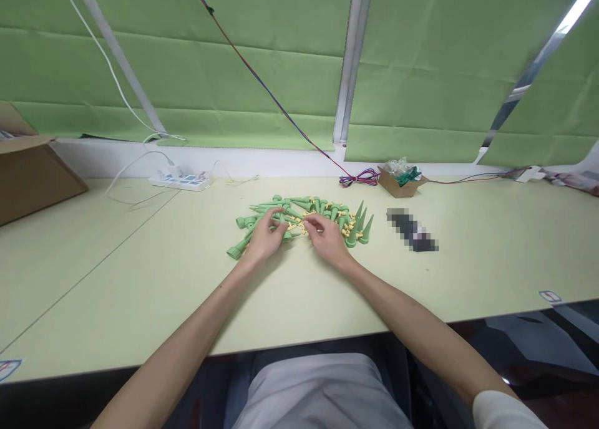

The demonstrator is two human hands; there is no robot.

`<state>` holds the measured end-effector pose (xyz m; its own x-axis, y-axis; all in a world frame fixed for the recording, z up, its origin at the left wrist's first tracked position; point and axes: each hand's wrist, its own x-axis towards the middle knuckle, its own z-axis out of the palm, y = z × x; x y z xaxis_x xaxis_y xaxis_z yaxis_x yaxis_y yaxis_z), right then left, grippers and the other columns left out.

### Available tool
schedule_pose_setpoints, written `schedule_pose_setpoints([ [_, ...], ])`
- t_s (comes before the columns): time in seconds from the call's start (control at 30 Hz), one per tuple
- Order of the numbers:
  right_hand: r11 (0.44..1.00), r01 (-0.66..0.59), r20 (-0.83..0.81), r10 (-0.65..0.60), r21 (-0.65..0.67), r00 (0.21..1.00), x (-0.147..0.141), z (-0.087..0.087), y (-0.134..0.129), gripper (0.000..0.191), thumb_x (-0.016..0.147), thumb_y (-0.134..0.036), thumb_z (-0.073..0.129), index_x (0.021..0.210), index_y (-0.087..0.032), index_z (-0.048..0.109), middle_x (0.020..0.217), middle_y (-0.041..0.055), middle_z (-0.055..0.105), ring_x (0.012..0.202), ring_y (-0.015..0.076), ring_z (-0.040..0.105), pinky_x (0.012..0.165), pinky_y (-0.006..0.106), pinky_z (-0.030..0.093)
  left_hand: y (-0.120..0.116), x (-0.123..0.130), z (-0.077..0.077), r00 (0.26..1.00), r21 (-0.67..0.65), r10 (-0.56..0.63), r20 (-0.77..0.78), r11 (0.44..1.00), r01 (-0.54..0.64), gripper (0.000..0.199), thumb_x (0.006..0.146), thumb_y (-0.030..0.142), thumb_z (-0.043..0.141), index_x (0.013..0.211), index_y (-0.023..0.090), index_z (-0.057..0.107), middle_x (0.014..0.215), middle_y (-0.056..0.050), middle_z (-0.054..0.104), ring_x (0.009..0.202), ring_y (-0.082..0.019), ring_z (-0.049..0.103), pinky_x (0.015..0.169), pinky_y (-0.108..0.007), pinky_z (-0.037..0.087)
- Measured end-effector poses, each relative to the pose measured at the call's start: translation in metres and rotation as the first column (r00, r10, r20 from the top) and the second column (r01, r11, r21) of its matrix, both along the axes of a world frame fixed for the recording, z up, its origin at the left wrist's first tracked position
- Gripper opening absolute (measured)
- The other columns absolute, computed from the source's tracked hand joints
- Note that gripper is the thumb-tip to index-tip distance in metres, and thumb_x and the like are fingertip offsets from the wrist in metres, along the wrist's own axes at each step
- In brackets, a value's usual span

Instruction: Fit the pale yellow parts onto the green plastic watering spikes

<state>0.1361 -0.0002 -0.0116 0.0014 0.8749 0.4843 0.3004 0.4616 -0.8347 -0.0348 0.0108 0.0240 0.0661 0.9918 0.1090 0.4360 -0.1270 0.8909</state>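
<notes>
A pile of green plastic spikes (334, 212), pointed at one end and wide at the other, lies in the middle of the table. Small yellow plastic pieces (309, 216) are mixed among them. My left hand (267, 236) is at the pile's left side, its thumb and fingers curled round a green spike (282, 218) that they partly hide. Just to the right, my right hand (326, 236) has thumb and forefinger pinched together over the yellow pieces. What sits between those fingertips is too small to make out.
Behind the pile stand a small cardboard box (401, 186) with plastic bags and a coiled cable (359, 178). A blurred dark object (412, 231) lies to the right. A power strip (180, 181) and a large cardboard box (37, 173) are on the left.
</notes>
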Motion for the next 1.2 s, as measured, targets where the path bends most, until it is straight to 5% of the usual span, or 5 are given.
schedule_pose_setpoints([
  [0.37,0.998,-0.053,-0.009,0.052,-0.023,0.999,-0.002,-0.001,0.0,0.022,0.089,-0.033,0.058,0.102,-0.018,0.069,0.09,0.0056,0.069,0.076,0.0166,0.062,0.066,0.028,0.052,0.003,0.002,-0.004,0.972,-0.117,0.083,0.22,0.991,-0.058,0.053,0.078,0.032,0.073,0.126,0.021,0.052,0.093,-0.002,0.067,0.047,-0.007,0.05,0.049,-0.025,0.046],
  [0.63,0.988,-0.131,-0.067,0.126,-0.08,0.99,-0.002,0.001,-0.003,0.02,0.087,-0.035,0.062,0.097,-0.018,0.069,0.08,0.0033,0.065,0.061,0.0143,0.057,0.059,0.028,0.05,0.0,0.004,0.001,0.883,-0.285,0.112,0.456,0.958,0.026,0.03,0.07,0.024,0.08,0.096,0.015,0.069,0.095,-0.007,0.064,0.064,-0.011,0.053,0.048,-0.025,0.049],
  [0.83,0.987,-0.15,-0.063,0.147,-0.056,0.987,-0.002,0.001,-0.003,0.019,0.087,-0.034,0.062,0.096,-0.018,0.069,0.079,0.0028,0.066,0.059,0.0137,0.056,0.059,0.028,0.05,0.001,0.003,0.004,0.858,-0.315,0.044,0.512,0.939,0.14,0.022,0.065,0.025,0.084,0.079,0.012,0.072,0.09,-0.007,0.061,0.062,-0.008,0.046,0.047,-0.023,0.048],
  [1.2,0.981,-0.194,-0.032,0.194,-0.007,0.98,-0.002,0.001,-0.003,0.016,0.089,-0.033,0.062,0.094,-0.019,0.068,0.075,0.0017,0.066,0.058,0.0138,0.057,0.058,0.027,0.047,-0.002,0.0,0.006,0.889,-0.294,0.0,0.458,0.944,0.152,0.035,0.056,0.039,0.089,0.072,0.013,0.07,0.074,-0.002,0.054,0.069,-0.012,0.052,0.049,-0.023,0.046],
])
